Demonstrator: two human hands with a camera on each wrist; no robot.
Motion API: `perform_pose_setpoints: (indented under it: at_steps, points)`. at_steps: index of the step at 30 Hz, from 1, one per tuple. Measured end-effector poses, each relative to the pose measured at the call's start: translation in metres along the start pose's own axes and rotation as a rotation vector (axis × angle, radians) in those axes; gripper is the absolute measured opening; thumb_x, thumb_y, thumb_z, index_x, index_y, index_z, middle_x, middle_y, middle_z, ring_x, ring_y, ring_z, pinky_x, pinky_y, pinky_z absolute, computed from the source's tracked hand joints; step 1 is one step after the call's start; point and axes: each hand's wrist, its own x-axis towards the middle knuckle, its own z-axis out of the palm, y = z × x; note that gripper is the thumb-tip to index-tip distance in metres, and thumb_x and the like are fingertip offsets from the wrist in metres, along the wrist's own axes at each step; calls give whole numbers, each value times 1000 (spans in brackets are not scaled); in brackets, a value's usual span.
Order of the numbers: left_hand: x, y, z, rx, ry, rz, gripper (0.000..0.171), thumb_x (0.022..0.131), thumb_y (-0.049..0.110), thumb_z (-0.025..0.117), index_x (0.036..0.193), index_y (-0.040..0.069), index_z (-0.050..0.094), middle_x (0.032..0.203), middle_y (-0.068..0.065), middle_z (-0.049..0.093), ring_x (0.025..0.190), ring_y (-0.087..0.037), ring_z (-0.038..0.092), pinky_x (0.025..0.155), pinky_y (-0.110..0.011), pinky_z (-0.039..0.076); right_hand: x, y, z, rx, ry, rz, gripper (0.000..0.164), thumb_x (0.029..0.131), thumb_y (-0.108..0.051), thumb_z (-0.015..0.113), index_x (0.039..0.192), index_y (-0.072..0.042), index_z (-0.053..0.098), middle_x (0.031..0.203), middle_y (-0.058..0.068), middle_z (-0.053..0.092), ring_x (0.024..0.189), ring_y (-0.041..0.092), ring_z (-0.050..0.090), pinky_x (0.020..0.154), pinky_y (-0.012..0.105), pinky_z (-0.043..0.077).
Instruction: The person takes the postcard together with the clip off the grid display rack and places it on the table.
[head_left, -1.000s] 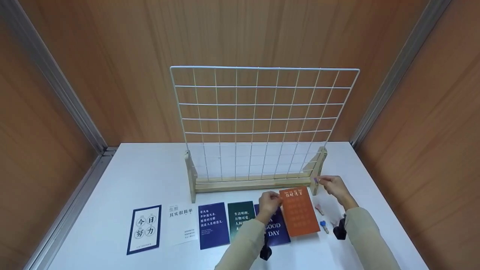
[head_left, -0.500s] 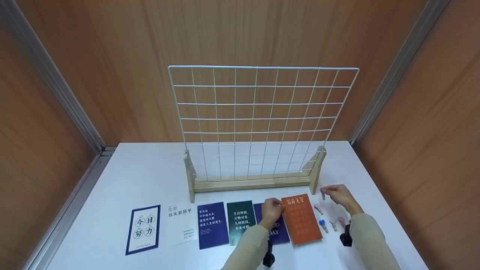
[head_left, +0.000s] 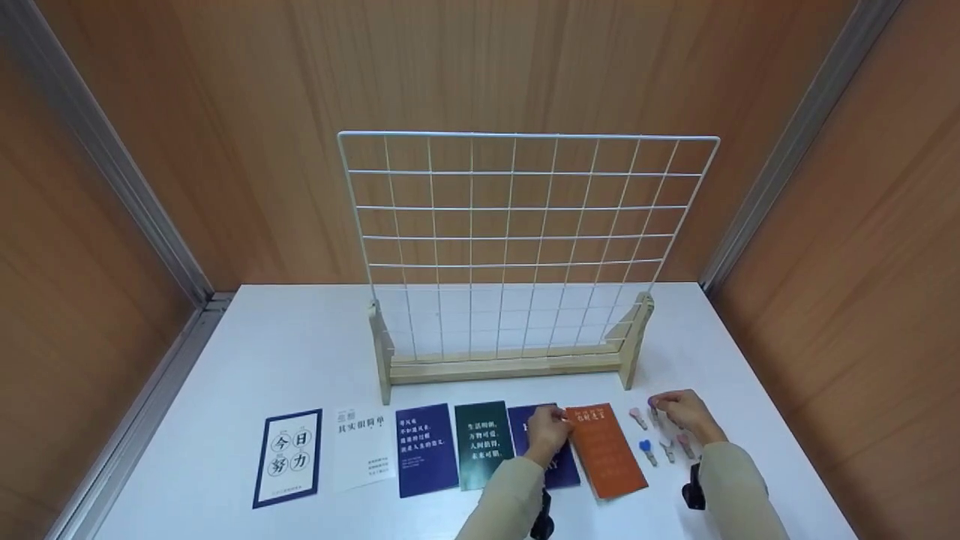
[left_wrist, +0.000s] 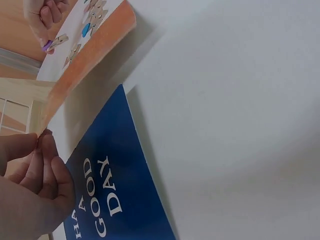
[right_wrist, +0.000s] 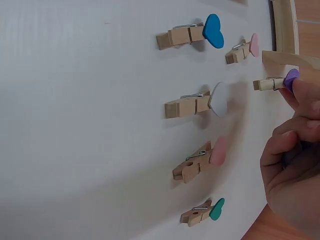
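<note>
With thumb and fingers, my left hand [head_left: 547, 435] pinches the upper left edge of an orange card [head_left: 606, 451]. The left wrist view has that card tilted, partly off the white table. Under the left hand lies a blue card [left_wrist: 117, 175] reading "GOOD DAY". To the right, my right hand [head_left: 691, 416] holds a small wooden clothespin [right_wrist: 269, 84] by its purple heart end, above the table. Near it lie several more heart clothespins, among them a blue one [right_wrist: 187, 35], a white one [right_wrist: 187, 106] and a green one [right_wrist: 197, 215].
Behind the cards stands a white wire grid [head_left: 514, 238] on a wooden base [head_left: 502, 369]. A row of cards lies to the left: a green card [head_left: 480, 442], a dark blue card [head_left: 426, 450], a white card [head_left: 364, 450] and a blue-bordered card [head_left: 287, 459]. Wooden walls enclose the table.
The orange card has come down and toward the person, held in my left hand. My right hand has moved down and slightly right with the purple clothespin, toward the other clothespins.
</note>
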Motion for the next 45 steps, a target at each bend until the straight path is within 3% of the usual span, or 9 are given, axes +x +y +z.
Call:
perform_pose_setpoints:
  at_steps: [3, 10, 15, 19, 25, 30, 36, 42, 45]
  points:
    - [0, 2, 0, 6, -13, -5, 14, 69, -4, 63, 83, -3, 64, 64, -1, 55, 58, -12, 52, 52, -25, 45, 0, 3, 2, -3, 8, 15, 29, 87, -15, 52, 109, 3, 59, 97, 9, 57, 83, 22, 47, 68, 32, 40]
    - [-2, 2, -2, 60, -16, -4, 16, 70, 0, 60, 86, -3, 64, 69, -3, 58, 64, -14, 54, 58, -27, 46, 2, 9, 7, 19, 32, -19, 27, 84, -10, 52, 104, 7, 60, 77, 4, 54, 54, 13, 42, 48, 25, 35]
    - [-3, 1, -3, 73, -40, -21, 18, 72, 2, 61, 88, -4, 62, 76, -5, 58, 71, -17, 54, 63, -31, 46, 0, 11, 8, -25, 20, 34, 30, 87, -14, 51, 109, 6, 57, 86, 7, 54, 69, 19, 46, 58, 28, 38]
    - [-3, 0, -4, 32, -57, -53, 21, 72, 1, 63, 92, -5, 60, 80, -7, 58, 74, -19, 55, 66, -33, 46, -1, 12, 8, -33, 13, 66, 33, 88, -16, 50, 112, 6, 55, 99, 14, 55, 85, 25, 46, 69, 35, 40]
    - [-1, -2, -5, -12, -60, -73, 24, 73, 3, 62, 95, -4, 60, 77, -5, 58, 71, -17, 55, 64, -32, 47, -1, 13, 7, -4, 19, 109, 40, 88, -21, 52, 115, 8, 49, 111, 22, 49, 95, 32, 44, 83, 46, 38]
    - [1, -5, -8, -21, -39, -42, 21, 74, 5, 64, 93, -2, 61, 75, -4, 60, 70, -15, 57, 62, -29, 47, 1, 17, 7, 16, 45, 129, 40, 88, -22, 52, 115, 8, 49, 111, 22, 49, 95, 32, 44, 81, 44, 39]
    - [5, -7, -18, -79, -39, -27, 18, 76, 5, 63, 92, -1, 61, 74, -2, 59, 68, -14, 56, 61, -28, 46, 1, 22, 7, 23, 87, 85, 39, 87, -20, 53, 113, 9, 51, 110, 22, 51, 94, 30, 46, 77, 38, 41]
    - [12, -11, -35, -80, -18, -6, 16, 79, 6, 60, 94, 0, 59, 74, -2, 58, 66, -14, 56, 59, -29, 47, -3, 22, 5, 18, 98, 67, 38, 89, -19, 49, 114, 9, 50, 114, 25, 48, 99, 33, 45, 85, 45, 37]
    - [16, -13, -45, -59, 16, 40, 15, 79, 5, 60, 92, -1, 59, 74, -4, 59, 66, -15, 56, 59, -30, 46, -4, 21, 3, 26, 93, 72, 39, 90, -19, 47, 116, 10, 48, 116, 26, 47, 101, 34, 44, 87, 46, 35]
